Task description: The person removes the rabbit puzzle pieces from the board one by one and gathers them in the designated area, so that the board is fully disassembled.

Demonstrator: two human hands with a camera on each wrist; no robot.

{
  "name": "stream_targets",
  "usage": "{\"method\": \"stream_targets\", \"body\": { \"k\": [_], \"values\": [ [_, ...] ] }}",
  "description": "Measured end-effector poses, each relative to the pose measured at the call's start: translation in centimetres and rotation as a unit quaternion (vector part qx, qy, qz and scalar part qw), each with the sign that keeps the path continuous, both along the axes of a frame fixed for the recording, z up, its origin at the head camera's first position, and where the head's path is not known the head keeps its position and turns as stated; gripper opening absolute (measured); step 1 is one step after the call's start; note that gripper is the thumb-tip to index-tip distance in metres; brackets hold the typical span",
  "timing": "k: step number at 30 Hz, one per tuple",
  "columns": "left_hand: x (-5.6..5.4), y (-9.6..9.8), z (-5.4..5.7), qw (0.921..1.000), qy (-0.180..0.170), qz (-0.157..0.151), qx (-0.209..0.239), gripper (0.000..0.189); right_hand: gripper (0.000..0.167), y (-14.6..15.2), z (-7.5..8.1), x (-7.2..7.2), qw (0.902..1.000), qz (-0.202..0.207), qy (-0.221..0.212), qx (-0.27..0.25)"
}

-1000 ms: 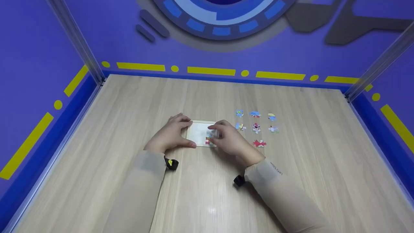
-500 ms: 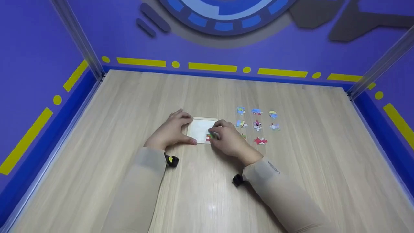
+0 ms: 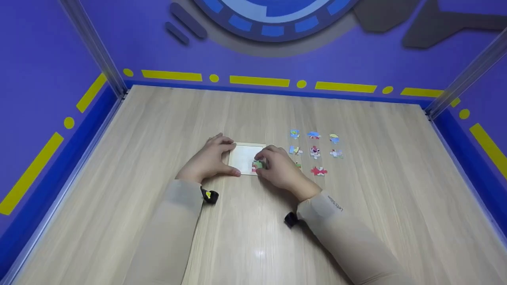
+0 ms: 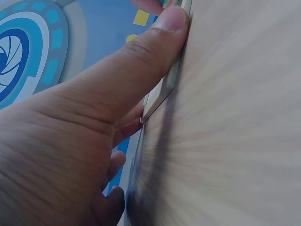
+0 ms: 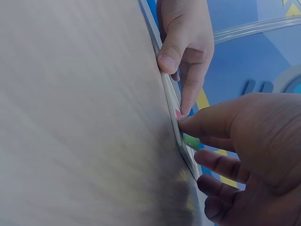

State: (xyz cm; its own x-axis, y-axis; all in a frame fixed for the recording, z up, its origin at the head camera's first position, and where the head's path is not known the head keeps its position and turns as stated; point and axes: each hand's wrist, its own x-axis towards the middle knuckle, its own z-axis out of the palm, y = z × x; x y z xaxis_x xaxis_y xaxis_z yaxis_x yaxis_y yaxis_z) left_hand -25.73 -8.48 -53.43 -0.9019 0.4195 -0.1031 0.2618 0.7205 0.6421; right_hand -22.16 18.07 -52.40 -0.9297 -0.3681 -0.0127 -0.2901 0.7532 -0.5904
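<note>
A shallow puzzle tray (image 3: 242,156) with a pale wooden rim and white base lies on the table. My left hand (image 3: 208,161) holds its left side, thumb at the near rim and index finger at the far corner; the left wrist view shows the thumb (image 4: 157,44) along the edge. In the tray's near right corner is a green and red jigsaw piece (image 3: 256,164). My right hand (image 3: 280,168) pinches it between thumb and index finger, partly hiding it. In the right wrist view, the piece's green part (image 5: 191,141) shows beside the thumb, with the other fingers loosely bent.
Several loose jigsaw pieces lie in rows right of the tray, among them a red one (image 3: 319,171) and one with a cartoon face (image 3: 315,152). Another piece (image 3: 297,164) is partly behind my right hand. Purple-blue panels (image 3: 253,55) border the wooden table.
The right fingers have shifted slightly at the tray's near right corner, and more of the piece's green face shows now. The left hand keeps its hold. The head view has tilted a little.
</note>
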Motion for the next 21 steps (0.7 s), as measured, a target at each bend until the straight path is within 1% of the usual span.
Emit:
{"method": "stream_targets", "body": {
  "k": [6,11,16,21],
  "values": [
    [0.06,0.08,-0.07,1.0,-0.004,0.004,0.001,0.11,0.03,-0.07,0.04,0.06,0.9999,-0.006,-0.011,-0.005],
    [0.04,0.01,0.01,1.0,-0.006,0.003,0.002,0.112,0.031,0.0,0.13,-0.07,0.9999,0.001,-0.014,-0.007],
    [-0.03,-0.01,-0.05,1.0,-0.007,0.002,0.003,0.112,0.032,0.17,0.1,-0.13,0.9999,0.014,-0.01,-0.003],
    [-0.05,-0.05,-0.14,0.9999,-0.012,0.001,0.002,0.112,0.033,0.32,0.08,-0.17,0.9993,0.037,-0.003,0.007]
  ]
}}
